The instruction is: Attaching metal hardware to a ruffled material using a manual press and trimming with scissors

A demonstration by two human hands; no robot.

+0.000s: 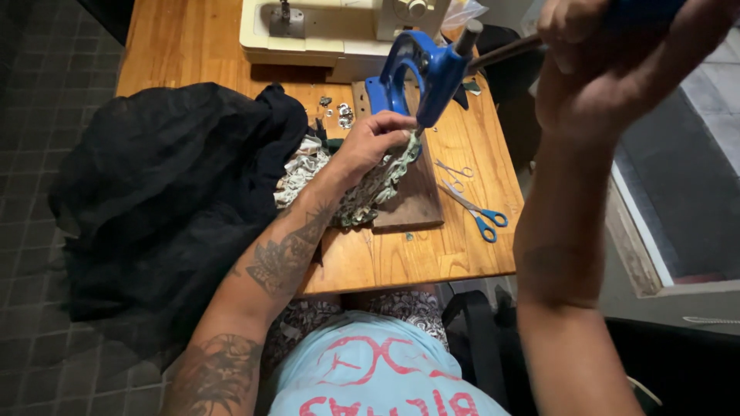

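Observation:
A blue hand press [416,73] stands on a dark wooden board [412,200] on the wooden table [432,254]. My left hand [375,141] pinches a patterned green and white fabric [370,189] under the press head. My right hand [593,42] is raised at the top right, closed around the press lever handle [501,50], whose dark bar runs back to the press. The fabric trails left towards a heap of black cloth.
A cream sewing machine [324,35] sits at the table's far edge. Black cloth [169,200] hangs over the left side. Blue-handled scissors [482,216] and small thread snips [455,173] lie right of the board. Small metal pieces [343,114] lie near the press.

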